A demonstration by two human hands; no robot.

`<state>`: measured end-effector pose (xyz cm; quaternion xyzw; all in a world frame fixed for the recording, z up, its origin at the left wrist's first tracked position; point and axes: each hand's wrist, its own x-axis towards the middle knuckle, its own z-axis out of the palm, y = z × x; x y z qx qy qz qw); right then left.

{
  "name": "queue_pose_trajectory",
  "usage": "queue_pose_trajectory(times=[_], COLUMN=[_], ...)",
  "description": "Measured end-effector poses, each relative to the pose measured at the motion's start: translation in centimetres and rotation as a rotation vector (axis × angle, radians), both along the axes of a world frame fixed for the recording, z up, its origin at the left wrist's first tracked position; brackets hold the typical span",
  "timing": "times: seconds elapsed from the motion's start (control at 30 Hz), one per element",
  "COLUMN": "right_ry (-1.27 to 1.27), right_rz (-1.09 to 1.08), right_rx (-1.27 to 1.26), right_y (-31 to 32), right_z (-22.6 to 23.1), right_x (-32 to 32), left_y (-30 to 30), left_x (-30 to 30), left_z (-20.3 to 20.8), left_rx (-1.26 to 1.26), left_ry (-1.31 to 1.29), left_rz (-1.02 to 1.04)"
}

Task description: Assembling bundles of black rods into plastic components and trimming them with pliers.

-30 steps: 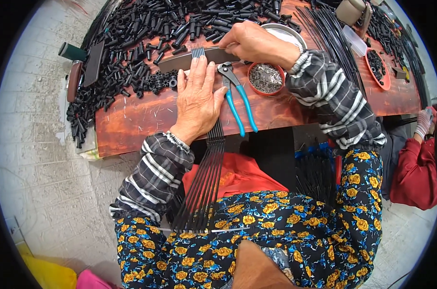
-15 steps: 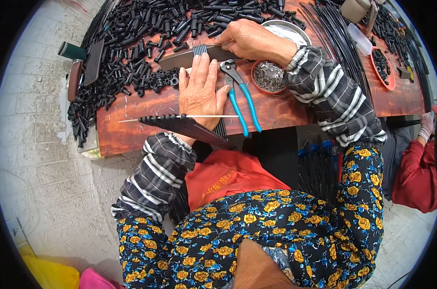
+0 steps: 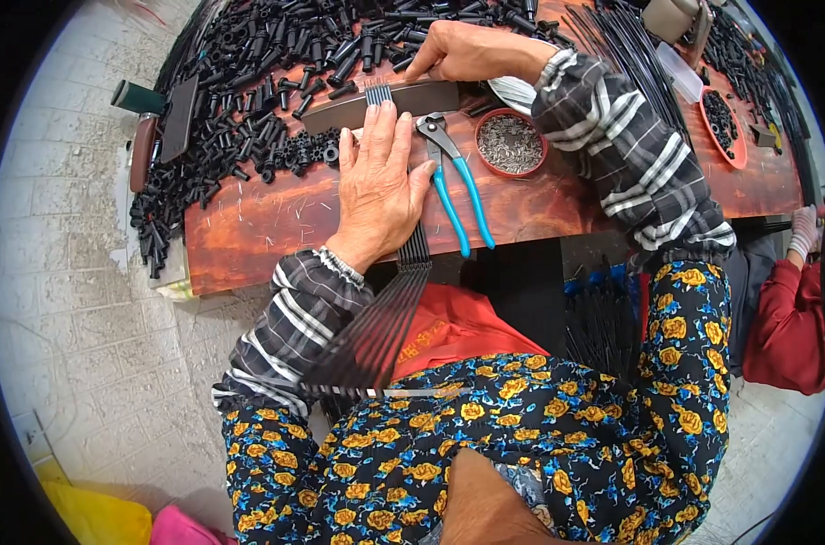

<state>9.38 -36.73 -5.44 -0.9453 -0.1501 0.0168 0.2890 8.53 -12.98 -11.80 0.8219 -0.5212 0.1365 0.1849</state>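
Observation:
My left hand (image 3: pixel 376 186) lies flat, fingers stretched, over a fan of thin black rods (image 3: pixel 372 331). Their fine pale tips (image 3: pixel 377 91) stick out past my fingertips, against a long brownish-grey bar (image 3: pixel 358 111). The rods' other ends hang over the table edge above my lap, blurred, beside a pale streak. Curled, my right hand (image 3: pixel 458 53) has its fingertips together at the bar's far edge; whatever they pinch is too small to make out. Pliers with blue handles (image 3: pixel 467 195) rest to the right of my left hand.
Black bolt-shaped parts (image 3: pixel 258 100) heap across the far left of the reddish table (image 3: pixel 285 218). A red bowl (image 3: pixel 512 170) of small metal bits stands right of the pliers, partly beside my sleeve. Farther right are long black rods (image 3: pixel 644 91) and an orange dish (image 3: pixel 723 127). Another person's gloved hand (image 3: pixel 805 229) shows at right.
The rods' free ends have swung down from the table edge toward my lap. My right hand has shifted slightly up and left; my left hand stays in place.

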Motion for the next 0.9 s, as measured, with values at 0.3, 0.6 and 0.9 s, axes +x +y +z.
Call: queue_pose_trajectory(times=[0.3,0.6,0.9], right_ry=[-0.08,-0.198,0.03], right_rz=[-0.049,-0.08,-0.1], right_rx=[0.02,-0.047,-0.02], right_y=[0.8,0.1,1.4], right_z=[-0.9,-2.3,0.3], right_x=[0.8,2.0,1.7], left_y=[-0.2,-0.2,0.0], left_x=[-0.1,0.0,0.2], left_z=[0.2,-0.2,-0.3], left_rx=[-0.006,-0.004,0.0], left_ry=[0.023,0.015,0.005], left_rz=[-0.011,-0.016,-0.013])
